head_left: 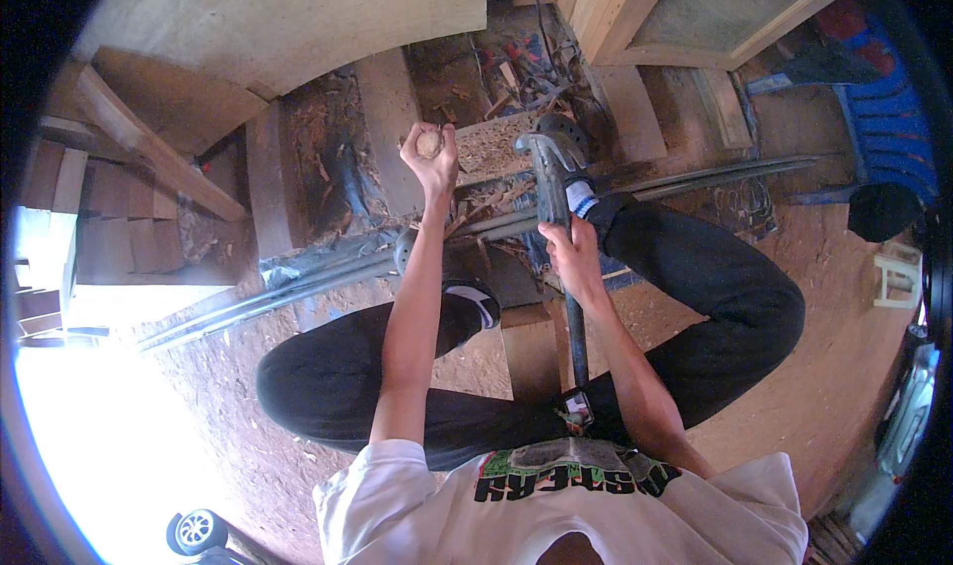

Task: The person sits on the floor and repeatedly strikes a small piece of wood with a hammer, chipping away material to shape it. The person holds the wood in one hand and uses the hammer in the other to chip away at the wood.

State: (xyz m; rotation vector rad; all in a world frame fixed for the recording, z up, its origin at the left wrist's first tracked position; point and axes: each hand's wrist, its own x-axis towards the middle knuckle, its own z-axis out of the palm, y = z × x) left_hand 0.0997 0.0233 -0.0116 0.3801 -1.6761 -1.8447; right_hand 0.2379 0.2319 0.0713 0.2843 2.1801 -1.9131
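My left hand point(431, 156) is raised and closed around a small round piece of pale wood point(429, 143), held above a wooden block strewn with chips point(496, 143). My right hand point(571, 252) grips the long dark handle of an adze-like tool point(552, 183), whose curved metal head point(541, 145) rests near the block. I sit with dark trousers, both knees spread, and my feet in dark shoes point(475, 302) rest by the block.
Long grey metal bars point(298, 287) lie across the dirt floor. Wooden planks and beams point(159, 153) stand at the left, a framed wooden panel point(715, 19) at the top right, blue plastic chairs point(884, 118) at the right. Wood chips point(328, 118) litter the ground.
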